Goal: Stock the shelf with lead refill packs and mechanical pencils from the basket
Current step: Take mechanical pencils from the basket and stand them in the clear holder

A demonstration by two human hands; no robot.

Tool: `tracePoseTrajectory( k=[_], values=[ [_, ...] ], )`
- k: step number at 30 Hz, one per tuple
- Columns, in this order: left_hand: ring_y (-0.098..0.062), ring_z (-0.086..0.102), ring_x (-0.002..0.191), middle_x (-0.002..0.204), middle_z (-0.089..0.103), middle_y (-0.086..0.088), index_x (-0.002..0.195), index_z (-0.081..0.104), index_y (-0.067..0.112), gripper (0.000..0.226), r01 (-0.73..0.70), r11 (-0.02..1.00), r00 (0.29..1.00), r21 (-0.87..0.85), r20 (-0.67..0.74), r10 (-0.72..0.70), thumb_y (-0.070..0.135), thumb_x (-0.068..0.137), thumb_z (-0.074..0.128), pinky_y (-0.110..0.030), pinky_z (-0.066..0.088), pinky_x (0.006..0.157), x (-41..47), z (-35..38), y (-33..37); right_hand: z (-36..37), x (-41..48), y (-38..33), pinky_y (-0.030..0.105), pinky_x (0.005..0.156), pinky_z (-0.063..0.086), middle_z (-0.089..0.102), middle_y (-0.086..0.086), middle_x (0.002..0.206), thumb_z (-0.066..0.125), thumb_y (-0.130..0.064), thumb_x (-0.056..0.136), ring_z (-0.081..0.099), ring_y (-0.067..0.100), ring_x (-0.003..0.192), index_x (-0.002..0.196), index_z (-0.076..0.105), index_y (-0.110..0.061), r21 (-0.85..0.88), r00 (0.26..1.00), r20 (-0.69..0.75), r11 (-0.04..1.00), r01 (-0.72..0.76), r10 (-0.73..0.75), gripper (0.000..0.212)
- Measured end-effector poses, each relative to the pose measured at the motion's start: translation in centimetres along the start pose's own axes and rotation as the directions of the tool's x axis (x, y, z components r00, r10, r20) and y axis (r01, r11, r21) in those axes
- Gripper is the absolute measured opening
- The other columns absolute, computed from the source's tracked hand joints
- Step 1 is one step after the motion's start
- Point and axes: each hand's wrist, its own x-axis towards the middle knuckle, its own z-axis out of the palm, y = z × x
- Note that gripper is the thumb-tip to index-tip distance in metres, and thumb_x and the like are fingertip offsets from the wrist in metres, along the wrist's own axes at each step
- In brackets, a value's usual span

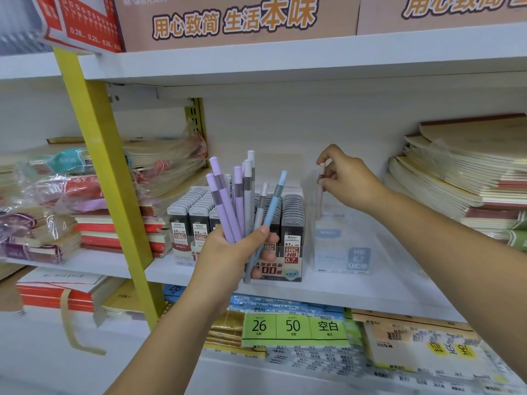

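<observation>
My left hand (228,249) grips a bunch of mechanical pencils (241,198), purple, grey and blue, held upright in front of the shelf. Behind it a display box of lead refill packs (291,223) stands on the white shelf (370,289), rows of dark cases marked 0.5 and 0.7. My right hand (348,181) pinches the top of a pale pink mechanical pencil (320,192), which stands upright inside a clear plastic pencil box (342,243) to the right of the refill packs. The basket is not in view.
Stacks of wrapped notebooks (159,166) lie left of the refills, and beige notebook stacks (462,178) fill the shelf's right end. A yellow upright post (108,178) crosses the left side. Paper pads (293,326) lie on the shelf below.
</observation>
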Motion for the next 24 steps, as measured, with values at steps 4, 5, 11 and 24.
tracePoseTrajectory(
  k=[4, 5, 11, 24],
  values=[
    [-0.013, 0.070, 0.062, 0.087, 0.079, -0.007, 0.109, 0.067, 0.018, 0.017, 0.001, 1.000, 1.000, 0.001, 0.003, -0.001, 0.020, 0.093, 0.067, -0.024, 0.051, 0.046, 0.0, -0.1, -0.1, 0.6, -0.5, 0.2, 0.021, 0.062, 0.045, 0.065, 0.004, 0.083, 0.060, -0.006, 0.090, 0.066, 0.017, 0.077, 0.103, 0.045, -0.023, -0.018, 0.996, 0.074, 0.999, -0.047, 0.048, 0.026],
    [-0.013, 0.070, 0.063, 0.087, 0.079, -0.007, 0.109, 0.067, 0.018, 0.017, 0.002, 1.000, 1.000, 0.004, 0.003, -0.002, 0.020, 0.092, 0.068, -0.023, 0.051, 0.046, 0.0, -0.1, -0.1, 0.6, -0.5, 0.3, 0.022, 0.062, 0.045, 0.066, 0.005, 0.085, 0.059, -0.006, 0.091, 0.066, 0.019, 0.079, 0.105, 0.047, -0.020, -0.046, 0.993, 0.097, 0.997, -0.064, 0.069, 0.023],
    [-0.012, 0.069, 0.062, 0.085, 0.078, -0.007, 0.108, 0.067, 0.015, 0.017, 0.017, 1.000, 1.000, -0.008, 0.005, -0.017, 0.019, 0.092, 0.068, -0.023, 0.051, 0.046, -0.2, 0.0, -0.3, -1.3, -1.6, -1.8, 0.028, 0.084, 0.043, 0.063, 0.006, 0.112, 0.056, -0.018, 0.095, 0.060, 0.025, 0.101, 0.133, 0.052, -0.016, -0.186, 0.999, 0.010, 0.982, -0.042, 0.044, 0.038],
    [-0.010, 0.068, 0.061, 0.085, 0.079, -0.005, 0.105, 0.068, 0.014, 0.013, 0.025, 1.000, 0.999, -0.015, 0.027, -0.025, 0.019, 0.093, 0.067, -0.023, 0.051, 0.046, -1.1, 0.8, -0.3, -1.4, -13.9, -1.7, 0.030, 0.107, 0.032, 0.035, 0.007, 0.154, 0.073, -0.034, 0.083, 0.042, 0.025, 0.135, 0.099, 0.064, -0.043, -0.085, 0.950, 0.102, 0.954, -0.287, 0.294, 0.020]
  ],
)
